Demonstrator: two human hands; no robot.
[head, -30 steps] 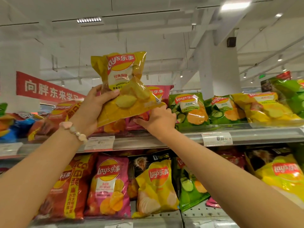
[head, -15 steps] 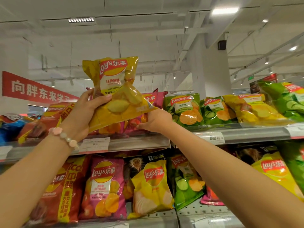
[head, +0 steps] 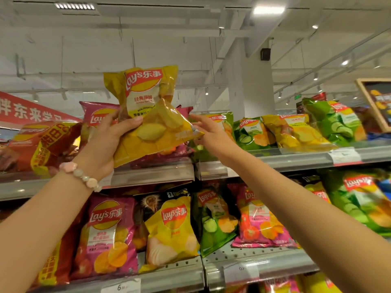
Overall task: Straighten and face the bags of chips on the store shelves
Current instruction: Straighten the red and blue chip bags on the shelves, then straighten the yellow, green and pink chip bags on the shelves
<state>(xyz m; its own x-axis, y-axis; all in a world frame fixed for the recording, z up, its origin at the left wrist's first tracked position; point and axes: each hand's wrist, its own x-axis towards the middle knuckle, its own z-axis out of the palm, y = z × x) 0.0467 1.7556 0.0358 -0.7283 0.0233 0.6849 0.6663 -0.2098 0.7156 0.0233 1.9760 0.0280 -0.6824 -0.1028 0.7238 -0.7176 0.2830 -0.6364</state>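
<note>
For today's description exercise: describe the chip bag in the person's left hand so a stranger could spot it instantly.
Find the top shelf. Above its left end, the left hand grips a yellow bag in mid-air. It is the only bag off the shelves, upright with its red logo facing out.

The glossy yellow foil chip bag (head: 148, 115) held up in front of the top shelf hides most of the pink foil chip bags (head: 99, 115) behind it, and its small print is too fine to read. The left hand (head: 105, 144) covers the lower left edge of this bag; the palm is not visible. The fingertips of the right hand (head: 208, 132) blur against the bag's corner, so contact is unclear. The red banner with white characters (head: 27, 111) is cut by the left edge. The white price labels (head: 344, 155) are unreadable. The green foil bags (head: 359, 204) at right are blurred.
</note>
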